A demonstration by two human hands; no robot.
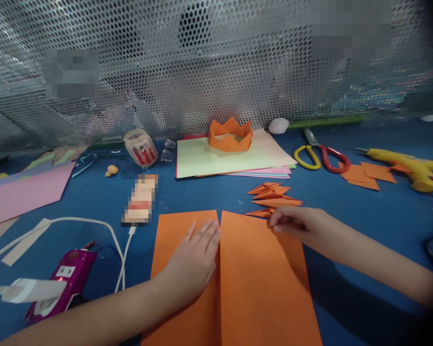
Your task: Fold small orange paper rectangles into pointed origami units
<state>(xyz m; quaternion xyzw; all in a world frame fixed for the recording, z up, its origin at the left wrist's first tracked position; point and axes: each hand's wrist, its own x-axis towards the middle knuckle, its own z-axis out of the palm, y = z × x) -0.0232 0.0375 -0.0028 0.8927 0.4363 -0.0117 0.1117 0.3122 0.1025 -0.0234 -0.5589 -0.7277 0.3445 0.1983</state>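
Observation:
A large sheet of orange paper (263, 288) lies before me, its two side panels folded in so that their edges meet near the middle. Flat on the left panel rests my left hand (197, 257), fingers stretched out towards the centre line. My right hand (296, 221) is at the sheet's upper right corner, its fingers curled together; whatever is between the fingertips is hidden. Just beyond it are several small folded orange paper points (274, 199). Farther back, an orange paper crown (231, 137) stands on a stack of coloured paper (234, 161).
Scissors (323, 154), orange paper squares (368, 174) and a yellow glue gun (407, 166) lie at right. A phone (140, 199), white cable (104, 223) and purple power strip (70, 271) are at left. A jar (140, 148) tilts near the perforated metal panel (159, 81).

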